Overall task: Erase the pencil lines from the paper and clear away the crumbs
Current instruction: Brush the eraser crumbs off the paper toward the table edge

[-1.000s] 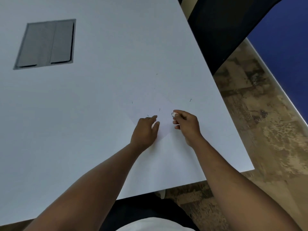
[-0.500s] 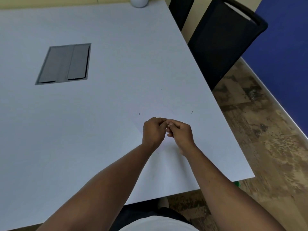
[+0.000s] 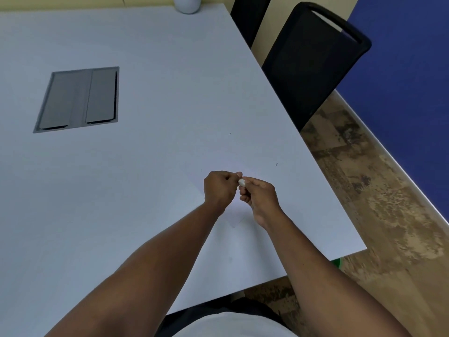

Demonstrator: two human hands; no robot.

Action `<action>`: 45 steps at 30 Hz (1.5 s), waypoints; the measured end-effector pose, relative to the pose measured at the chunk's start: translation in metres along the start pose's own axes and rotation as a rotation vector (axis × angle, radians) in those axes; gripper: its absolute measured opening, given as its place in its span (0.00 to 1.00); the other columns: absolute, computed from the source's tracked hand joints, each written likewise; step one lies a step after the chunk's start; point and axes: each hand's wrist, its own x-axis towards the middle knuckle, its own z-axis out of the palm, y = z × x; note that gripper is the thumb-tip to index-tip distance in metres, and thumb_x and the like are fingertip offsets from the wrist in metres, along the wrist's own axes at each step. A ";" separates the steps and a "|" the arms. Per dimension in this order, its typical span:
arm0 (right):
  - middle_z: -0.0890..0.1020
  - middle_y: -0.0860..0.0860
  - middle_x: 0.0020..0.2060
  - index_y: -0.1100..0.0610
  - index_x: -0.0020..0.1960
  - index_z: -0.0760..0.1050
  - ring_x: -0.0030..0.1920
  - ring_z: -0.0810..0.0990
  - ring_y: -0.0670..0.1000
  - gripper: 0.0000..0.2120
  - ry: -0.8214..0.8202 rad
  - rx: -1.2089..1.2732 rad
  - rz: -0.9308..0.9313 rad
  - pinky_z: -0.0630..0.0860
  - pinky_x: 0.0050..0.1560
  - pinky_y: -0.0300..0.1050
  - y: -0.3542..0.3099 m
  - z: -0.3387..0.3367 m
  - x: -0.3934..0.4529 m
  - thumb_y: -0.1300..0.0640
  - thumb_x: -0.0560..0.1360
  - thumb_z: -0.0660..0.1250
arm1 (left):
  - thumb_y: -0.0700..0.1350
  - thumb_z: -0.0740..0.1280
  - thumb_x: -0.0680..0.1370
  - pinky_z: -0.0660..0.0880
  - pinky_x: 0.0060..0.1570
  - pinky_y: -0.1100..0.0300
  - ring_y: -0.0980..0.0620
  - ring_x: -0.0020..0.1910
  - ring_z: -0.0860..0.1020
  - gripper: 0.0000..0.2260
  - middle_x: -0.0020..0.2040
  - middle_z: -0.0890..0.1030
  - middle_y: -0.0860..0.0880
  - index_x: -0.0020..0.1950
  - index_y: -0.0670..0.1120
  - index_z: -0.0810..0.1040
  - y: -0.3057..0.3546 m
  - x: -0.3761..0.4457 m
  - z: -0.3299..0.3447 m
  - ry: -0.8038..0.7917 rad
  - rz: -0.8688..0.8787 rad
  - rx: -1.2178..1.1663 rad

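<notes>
A small white paper (image 3: 234,216) lies tilted like a diamond on the white table (image 3: 170,93), mostly hidden under my hands. My right hand (image 3: 260,194) pinches a small white eraser (image 3: 242,182) between thumb and fingers, held just above the paper. My left hand (image 3: 220,188) is curled, and its fingertips meet the eraser's end; whether they pinch the eraser I cannot tell. A few tiny dark crumbs lie on the table around the paper, such as one crumb (image 3: 276,164) to the right and another crumb (image 3: 201,170) to the left.
A grey cable hatch (image 3: 77,99) is set into the table at the left. A white round object (image 3: 187,3) stands at the far edge. Two black chairs (image 3: 308,59) stand beyond the table's right edge, over a brown floor (image 3: 379,190).
My left hand lifted off the paper and came together with my right hand at the eraser. The camera tilted up, bringing the chairs and the far table edge into view.
</notes>
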 end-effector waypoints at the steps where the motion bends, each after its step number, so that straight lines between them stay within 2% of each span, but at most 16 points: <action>1: 0.79 0.55 0.36 0.62 0.51 0.83 0.37 0.76 0.49 0.06 0.013 0.016 0.001 0.78 0.42 0.41 -0.001 0.002 -0.001 0.64 0.79 0.67 | 0.48 0.71 0.80 0.79 0.46 0.56 0.52 0.35 0.81 0.14 0.34 0.84 0.50 0.40 0.40 0.86 0.001 0.002 0.000 -0.009 0.011 0.010; 6: 0.79 0.54 0.35 0.62 0.50 0.83 0.36 0.77 0.48 0.05 0.043 0.072 -0.026 0.79 0.41 0.40 -0.005 0.003 -0.001 0.63 0.78 0.68 | 0.49 0.64 0.84 0.77 0.47 0.46 0.46 0.36 0.78 0.20 0.31 0.76 0.50 0.33 0.45 0.70 0.008 0.007 0.009 -0.017 0.068 0.044; 9: 0.79 0.54 0.37 0.62 0.50 0.83 0.38 0.77 0.49 0.05 0.075 0.083 -0.018 0.80 0.44 0.42 -0.008 -0.006 0.005 0.62 0.78 0.69 | 0.52 0.62 0.85 0.76 0.47 0.44 0.39 0.39 0.80 0.22 0.36 0.79 0.38 0.36 0.39 0.71 0.009 0.011 0.014 -0.034 0.109 0.098; 11: 0.79 0.54 0.38 0.62 0.51 0.82 0.38 0.77 0.49 0.05 0.100 0.105 0.001 0.80 0.46 0.44 -0.009 -0.014 0.011 0.62 0.77 0.69 | 0.54 0.61 0.85 0.75 0.43 0.44 0.42 0.36 0.77 0.25 0.39 0.81 0.35 0.36 0.36 0.71 0.008 0.017 0.017 -0.031 0.136 0.155; 13: 0.79 0.54 0.38 0.62 0.51 0.82 0.38 0.77 0.48 0.05 0.118 0.121 0.019 0.80 0.46 0.44 -0.007 -0.023 0.018 0.62 0.77 0.70 | 0.56 0.62 0.84 0.71 0.37 0.49 0.47 0.33 0.71 0.26 0.34 0.77 0.37 0.32 0.41 0.67 0.008 0.024 0.020 -0.020 0.148 0.204; 15: 0.79 0.54 0.38 0.62 0.52 0.82 0.38 0.77 0.49 0.06 0.129 0.122 0.032 0.80 0.45 0.43 -0.005 -0.029 0.026 0.62 0.77 0.70 | 0.58 0.63 0.84 0.68 0.36 0.51 0.46 0.31 0.69 0.27 0.31 0.73 0.39 0.31 0.42 0.65 0.009 0.029 0.023 -0.010 0.136 0.256; 17: 0.79 0.54 0.38 0.63 0.53 0.82 0.38 0.77 0.49 0.06 0.138 0.120 0.048 0.80 0.44 0.43 -0.005 -0.038 0.036 0.62 0.77 0.70 | 0.58 0.62 0.84 0.73 0.38 0.48 0.40 0.34 0.75 0.28 0.33 0.78 0.39 0.33 0.38 0.69 0.008 0.038 0.031 -0.003 0.110 0.283; 20: 0.79 0.54 0.38 0.62 0.52 0.82 0.38 0.77 0.49 0.06 0.155 0.109 0.073 0.80 0.44 0.43 -0.005 -0.054 0.054 0.62 0.77 0.70 | 0.56 0.62 0.84 0.76 0.44 0.46 0.39 0.42 0.81 0.25 0.40 0.84 0.40 0.34 0.40 0.71 0.011 0.049 0.052 -0.026 0.077 0.298; 23: 0.80 0.54 0.38 0.60 0.51 0.82 0.38 0.78 0.49 0.05 0.183 0.091 0.104 0.80 0.43 0.43 -0.006 -0.077 0.077 0.61 0.77 0.70 | 0.55 0.61 0.85 0.76 0.47 0.47 0.42 0.44 0.81 0.23 0.43 0.85 0.42 0.34 0.43 0.70 0.020 0.062 0.082 -0.069 0.068 0.346; 27: 0.81 0.54 0.38 0.59 0.50 0.83 0.37 0.79 0.49 0.04 0.223 0.065 0.146 0.81 0.42 0.43 -0.008 -0.102 0.106 0.62 0.76 0.70 | 0.53 0.61 0.86 0.77 0.49 0.48 0.43 0.46 0.81 0.22 0.46 0.85 0.44 0.43 0.35 0.77 0.029 0.081 0.116 -0.072 0.037 0.338; 29: 0.81 0.53 0.37 0.59 0.50 0.83 0.36 0.78 0.49 0.05 0.228 0.056 0.162 0.80 0.41 0.42 -0.009 -0.110 0.119 0.62 0.76 0.69 | 0.52 0.61 0.86 0.77 0.50 0.48 0.43 0.47 0.81 0.21 0.47 0.85 0.44 0.46 0.34 0.78 0.031 0.090 0.130 -0.069 0.021 0.335; 33: 0.80 0.53 0.37 0.59 0.50 0.83 0.35 0.77 0.49 0.05 0.227 0.042 0.176 0.81 0.41 0.41 -0.012 -0.120 0.136 0.62 0.77 0.68 | 0.48 0.63 0.85 0.77 0.51 0.47 0.41 0.49 0.82 0.17 0.47 0.84 0.42 0.47 0.35 0.78 0.025 0.105 0.147 -0.066 -0.015 0.311; 36: 0.81 0.53 0.37 0.57 0.49 0.83 0.36 0.78 0.49 0.05 0.232 0.042 0.171 0.81 0.41 0.41 -0.013 -0.126 0.144 0.62 0.77 0.68 | 0.41 0.63 0.83 0.77 0.55 0.50 0.44 0.53 0.82 0.09 0.52 0.84 0.45 0.54 0.40 0.82 0.025 0.106 0.153 -0.131 -0.026 0.279; 40: 0.81 0.53 0.38 0.57 0.50 0.83 0.37 0.78 0.49 0.06 0.213 0.016 0.152 0.79 0.40 0.41 -0.012 -0.134 0.147 0.62 0.77 0.68 | 0.41 0.62 0.84 0.75 0.62 0.54 0.46 0.60 0.79 0.12 0.60 0.84 0.46 0.62 0.41 0.82 0.025 0.100 0.158 -0.119 -0.035 0.279; 43: 0.81 0.52 0.38 0.55 0.53 0.81 0.38 0.78 0.48 0.06 0.170 0.023 0.135 0.81 0.42 0.41 -0.011 -0.136 0.149 0.62 0.78 0.68 | 0.46 0.63 0.84 0.79 0.59 0.47 0.46 0.49 0.82 0.12 0.51 0.86 0.46 0.55 0.40 0.83 0.023 0.093 0.159 -0.158 -0.147 0.130; 45: 0.81 0.52 0.37 0.55 0.55 0.81 0.38 0.77 0.48 0.07 0.151 0.042 0.142 0.80 0.43 0.41 -0.011 -0.134 0.148 0.62 0.79 0.67 | 0.49 0.66 0.83 0.80 0.55 0.47 0.50 0.41 0.80 0.14 0.44 0.85 0.46 0.51 0.39 0.84 0.021 0.087 0.160 -0.226 -0.194 0.057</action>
